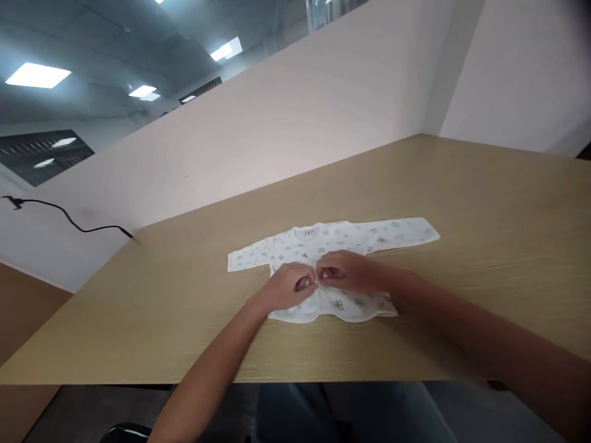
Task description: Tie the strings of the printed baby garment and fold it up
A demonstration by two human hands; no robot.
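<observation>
Both hands, left hand (289,286) and right hand (344,272), are pinching the baby shirt's (332,243) front opening mid-table (462,197); thin fabric is probably bunching, so a fastener could misalign.

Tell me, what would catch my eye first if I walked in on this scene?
Most likely the small white printed baby shirt, spread flat with both sleeves out in the middle of the tan wooden table. The left hand and right hand meet over its front, fingertips pinching the cloth. At far left, a black cable trails across the pale wall.
</observation>
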